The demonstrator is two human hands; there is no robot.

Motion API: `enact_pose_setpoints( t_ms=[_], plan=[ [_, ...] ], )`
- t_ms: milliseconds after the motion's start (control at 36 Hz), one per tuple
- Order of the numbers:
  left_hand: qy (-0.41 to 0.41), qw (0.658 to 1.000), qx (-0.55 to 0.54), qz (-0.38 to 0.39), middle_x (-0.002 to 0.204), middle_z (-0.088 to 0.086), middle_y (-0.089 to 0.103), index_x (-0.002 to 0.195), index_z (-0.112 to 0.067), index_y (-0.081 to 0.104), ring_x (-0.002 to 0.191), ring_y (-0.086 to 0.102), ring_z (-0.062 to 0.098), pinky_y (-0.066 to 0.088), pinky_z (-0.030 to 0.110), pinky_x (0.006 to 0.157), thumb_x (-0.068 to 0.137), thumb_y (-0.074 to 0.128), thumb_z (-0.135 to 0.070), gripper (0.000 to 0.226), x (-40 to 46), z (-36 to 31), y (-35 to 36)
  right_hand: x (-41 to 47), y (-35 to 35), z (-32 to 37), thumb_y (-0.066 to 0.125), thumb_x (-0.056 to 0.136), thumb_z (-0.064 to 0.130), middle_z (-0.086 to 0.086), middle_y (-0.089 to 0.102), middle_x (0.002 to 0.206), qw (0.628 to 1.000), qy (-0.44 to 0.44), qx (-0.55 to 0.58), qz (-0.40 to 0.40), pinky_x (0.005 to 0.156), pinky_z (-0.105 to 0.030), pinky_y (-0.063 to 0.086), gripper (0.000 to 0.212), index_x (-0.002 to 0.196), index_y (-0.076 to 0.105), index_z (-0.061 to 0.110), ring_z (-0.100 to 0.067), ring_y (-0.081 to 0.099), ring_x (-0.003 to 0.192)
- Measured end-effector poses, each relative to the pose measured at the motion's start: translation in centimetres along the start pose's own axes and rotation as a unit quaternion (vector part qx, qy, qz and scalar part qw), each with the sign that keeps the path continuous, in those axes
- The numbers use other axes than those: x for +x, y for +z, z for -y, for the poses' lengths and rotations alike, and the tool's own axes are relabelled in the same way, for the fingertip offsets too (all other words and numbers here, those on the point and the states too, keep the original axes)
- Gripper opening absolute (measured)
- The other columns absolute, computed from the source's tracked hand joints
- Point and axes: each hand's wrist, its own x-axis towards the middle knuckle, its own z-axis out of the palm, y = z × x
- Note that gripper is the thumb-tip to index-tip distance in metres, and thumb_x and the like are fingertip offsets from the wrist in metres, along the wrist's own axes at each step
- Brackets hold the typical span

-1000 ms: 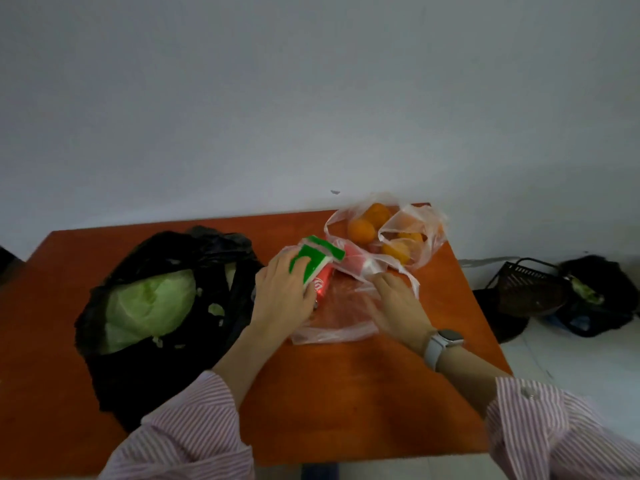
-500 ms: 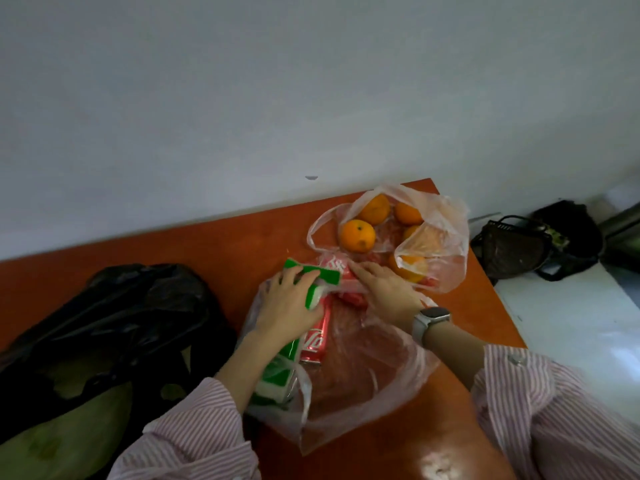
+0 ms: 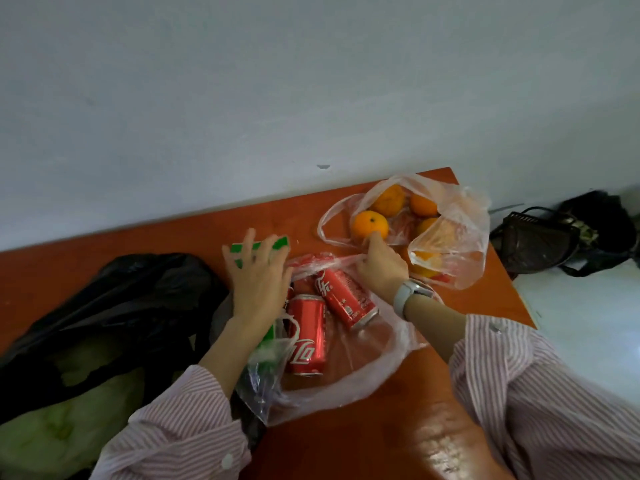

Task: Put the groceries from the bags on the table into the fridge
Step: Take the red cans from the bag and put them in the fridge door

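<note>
The left hand (image 3: 258,282) grips the green carton (image 3: 273,244); the right hand (image 3: 381,263) pinches the clear bag (image 3: 363,368). Best draw the carton straight out, clear of the cans (image 3: 308,337) between the hands.

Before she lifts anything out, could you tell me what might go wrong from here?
The red cans lie loose on their sides in the clear bag; pulling the bag's edge, which the right hand pinches, could set them rolling. The left hand grips the green carton only from above, so it might slip. The bag of oranges sits near the table's corner and could be nudged off.
</note>
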Motion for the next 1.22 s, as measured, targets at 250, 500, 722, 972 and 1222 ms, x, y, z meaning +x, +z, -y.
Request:
enact_pose_setpoints(
  t_ms=[250, 500, 722, 972, 1222],
  plan=[
    [0.089, 0.993, 0.055, 0.059, 0.12, 0.009, 0.062, 0.107, -0.008, 0.066, 0.128, 0.044, 0.028, 0.012, 0.054, 0.111, 0.068, 0.035, -0.078, 0.086, -5.4, -1.5, 2.3, -4.7, 0.6, -4.3, 0.04, 0.086, 0.034, -0.004, 0.06, 0.107, 0.893, -0.384, -0.227, -0.058, 0.076, -0.04, 0.043, 0.037, 0.113, 0.06, 0.018, -0.025, 0.056, 0.095],
    [0.085, 0.987, 0.107, 0.088, 0.117, 0.015, 0.063, 0.117, -0.004, 0.058, 0.135, 0.035, 0.03, 0.005, 0.057, 0.111, 0.052, 0.056, -0.081, 0.101, -6.0, -3.1, 2.6, -5.5, 1.6, -3.1, 0.057, 0.076, 0.062, -0.01, 0.028, 0.148, 0.953, -0.191, -0.222, 0.077, 0.109, -0.049, 0.026, 0.092, 0.143, 0.013, 0.017, -0.03, 0.032, 0.133],
    [0.238, 0.962, 0.1, 0.088, 0.106, 0.007, 0.069, 0.124, -0.011, 0.055, 0.133, 0.038, 0.034, 0.006, 0.065, 0.107, 0.048, 0.067, -0.072, 0.099, -7.9, -2.5, 3.0, -5.5, -1.3, -5.9, 0.062, 0.072, 0.053, -0.003, 0.029, 0.15, 0.953, -0.206, -0.171, 0.138, 0.115, -0.05, 0.011, 0.088, 0.143, 0.021, 0.021, -0.024, 0.023, 0.14],
    [0.234, 0.966, 0.043, 0.103, 0.1, 0.004, 0.07, 0.11, -0.008, 0.062, 0.115, 0.056, 0.027, 0.013, 0.053, 0.111, 0.059, 0.052, -0.073, 0.083, -9.0, -3.1, 3.3, -6.4, 0.1, -4.8, 0.063, 0.073, 0.055, -0.012, 0.042, 0.134, 0.909, -0.226, -0.347, 0.036, 0.098, -0.047, 0.032, 0.08, 0.134, 0.035, 0.01, -0.031, 0.042, 0.119],
    [0.01, 0.905, -0.388, 0.175, 0.113, -0.02, 0.047, 0.134, -0.034, 0.035, 0.097, 0.052, -0.003, 0.041, 0.011, 0.08, 0.062, 0.082, -0.041, 0.086, -7.6, -4.5, -0.7, -6.2, -1.2, -5.3, 0.065, 0.073, 0.052, -0.01, 0.043, 0.132, 0.953, -0.172, -0.227, 0.105, 0.1, -0.038, 0.036, 0.085, 0.139, 0.03, 0.012, -0.028, 0.044, 0.118]
  ],
)
